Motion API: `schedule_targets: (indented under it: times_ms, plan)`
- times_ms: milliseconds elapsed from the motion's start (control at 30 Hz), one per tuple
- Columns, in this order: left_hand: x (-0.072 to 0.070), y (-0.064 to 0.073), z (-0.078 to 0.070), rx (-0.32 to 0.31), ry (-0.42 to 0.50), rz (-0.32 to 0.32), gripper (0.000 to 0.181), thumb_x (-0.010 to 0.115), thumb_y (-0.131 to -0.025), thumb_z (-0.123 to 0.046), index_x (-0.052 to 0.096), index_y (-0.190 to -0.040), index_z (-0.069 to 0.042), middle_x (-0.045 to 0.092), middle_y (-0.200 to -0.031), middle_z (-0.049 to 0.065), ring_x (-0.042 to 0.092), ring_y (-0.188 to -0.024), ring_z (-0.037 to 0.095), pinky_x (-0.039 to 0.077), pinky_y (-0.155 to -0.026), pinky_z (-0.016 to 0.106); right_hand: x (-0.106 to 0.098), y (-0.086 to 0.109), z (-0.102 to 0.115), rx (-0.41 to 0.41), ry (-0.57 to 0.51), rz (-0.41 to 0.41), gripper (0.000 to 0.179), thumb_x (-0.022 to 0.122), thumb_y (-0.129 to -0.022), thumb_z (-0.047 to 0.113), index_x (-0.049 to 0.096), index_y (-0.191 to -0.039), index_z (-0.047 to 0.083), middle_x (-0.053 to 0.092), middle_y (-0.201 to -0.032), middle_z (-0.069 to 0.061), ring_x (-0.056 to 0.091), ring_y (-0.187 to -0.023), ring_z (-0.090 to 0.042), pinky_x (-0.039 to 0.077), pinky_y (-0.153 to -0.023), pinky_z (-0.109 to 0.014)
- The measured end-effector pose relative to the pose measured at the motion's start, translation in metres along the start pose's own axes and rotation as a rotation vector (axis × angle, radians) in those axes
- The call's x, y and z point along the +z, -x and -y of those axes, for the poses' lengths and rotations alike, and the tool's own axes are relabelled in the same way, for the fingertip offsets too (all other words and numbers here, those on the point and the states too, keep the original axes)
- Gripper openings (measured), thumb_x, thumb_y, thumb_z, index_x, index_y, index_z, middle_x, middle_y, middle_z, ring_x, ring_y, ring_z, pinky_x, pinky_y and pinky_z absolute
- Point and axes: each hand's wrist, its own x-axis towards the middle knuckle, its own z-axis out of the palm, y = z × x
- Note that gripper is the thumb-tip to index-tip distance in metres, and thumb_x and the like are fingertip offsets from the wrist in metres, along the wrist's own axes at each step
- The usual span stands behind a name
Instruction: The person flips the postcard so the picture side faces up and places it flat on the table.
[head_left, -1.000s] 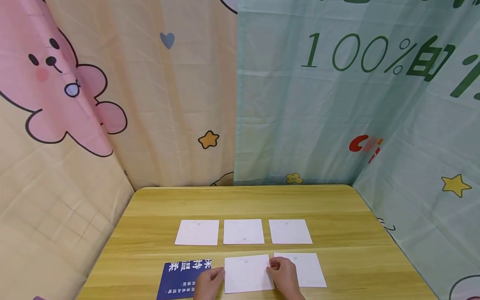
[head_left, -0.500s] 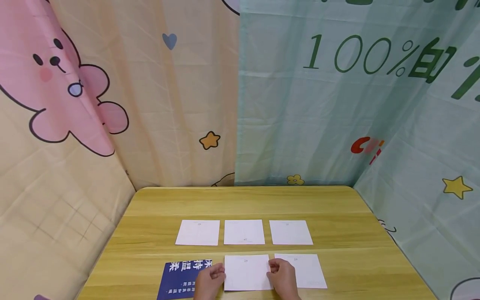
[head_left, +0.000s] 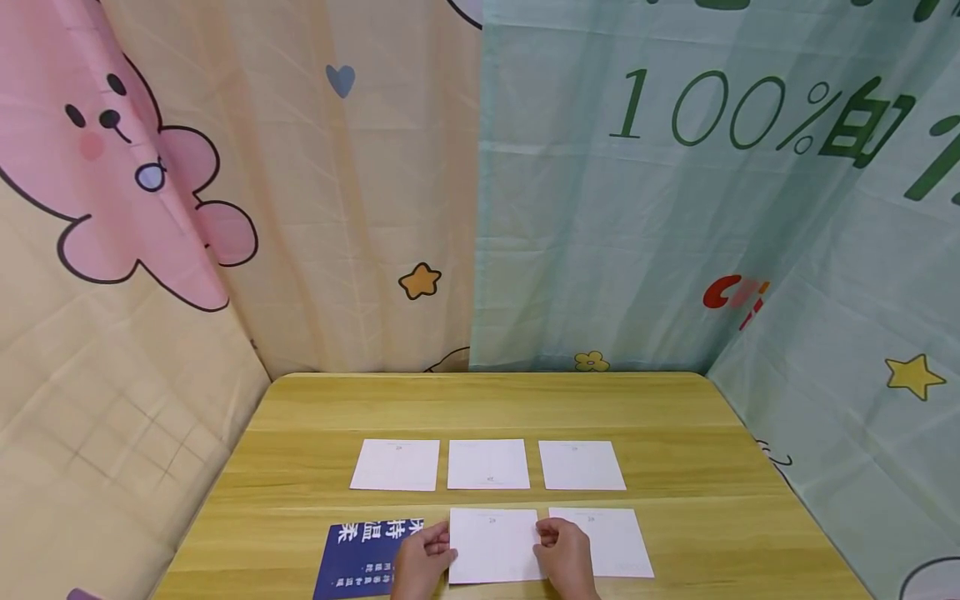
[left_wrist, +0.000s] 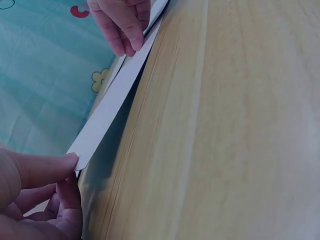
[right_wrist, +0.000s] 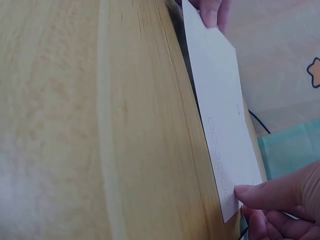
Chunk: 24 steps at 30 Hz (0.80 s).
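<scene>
A white postcard (head_left: 495, 546) is held at the near middle of the table, lifted a little off the wood with a dark gap beneath it. My left hand (head_left: 422, 562) pinches its left edge, the thumb on top at a corner in the left wrist view. At the opposite edge my right hand (head_left: 564, 557) pinches it between thumb and fingers. Faint printed ovals run along one edge of the postcard (right_wrist: 220, 110) in the right wrist view. A blue card (head_left: 352, 560) with white lettering lies partly behind my left hand, and another white card (head_left: 618, 542) lies beside my right hand.
Farther back on the wooden table (head_left: 487, 404) lies a row of white cards: a left one (head_left: 395, 465), a middle one (head_left: 488, 464) and a right one (head_left: 582, 465). Patterned curtains (head_left: 360, 192) hang at the table's back and sides.
My left thumb has shifted onto the postcard's left edge. The postcard has tipped and levelled slightly between the hands; the right hand and the other cards look unmoved.
</scene>
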Motion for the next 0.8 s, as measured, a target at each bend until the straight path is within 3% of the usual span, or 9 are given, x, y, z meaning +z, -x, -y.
schedule_targets:
  times_ms: [267, 600, 800]
  plan:
    - [-0.004, -0.002, 0.002, 0.032, -0.06, 0.051, 0.027, 0.071, -0.072, 0.005, 0.065, -0.097, 0.012, 0.062, -0.079, 0.005, 0.058, -0.07, 0.015, 0.048, -0.06, 0.021, -0.001, -0.003, 0.003, 0.015, -0.017, 0.004, 0.027, 0.076, -0.062, -0.011, 0.064, -0.085, -0.005, 0.056, -0.071, -0.001, 0.053, -0.064, -0.013, 0.049, -0.058, -0.025]
    - [-0.005, -0.002, 0.001, 0.034, -0.026, 0.061, 0.023, 0.07, -0.071, 0.007, 0.065, -0.094, 0.01, 0.062, -0.079, 0.006, 0.057, -0.069, 0.016, 0.048, -0.061, 0.023, -0.008, -0.006, 0.002, -0.048, -0.033, 0.027, 0.026, 0.075, -0.063, -0.01, 0.065, -0.087, -0.009, 0.056, -0.069, -0.002, 0.052, -0.063, -0.013, 0.048, -0.056, -0.023]
    - [-0.007, 0.001, -0.001, 0.061, 0.029, 0.056, 0.023, 0.069, -0.07, 0.009, 0.064, -0.093, 0.013, 0.063, -0.079, 0.009, 0.058, -0.071, 0.019, 0.049, -0.063, 0.024, -0.011, -0.008, -0.002, -0.061, -0.056, 0.082, 0.019, 0.075, -0.067, -0.006, 0.066, -0.083, -0.007, 0.055, -0.067, 0.0, 0.05, -0.062, -0.012, 0.045, -0.055, -0.022]
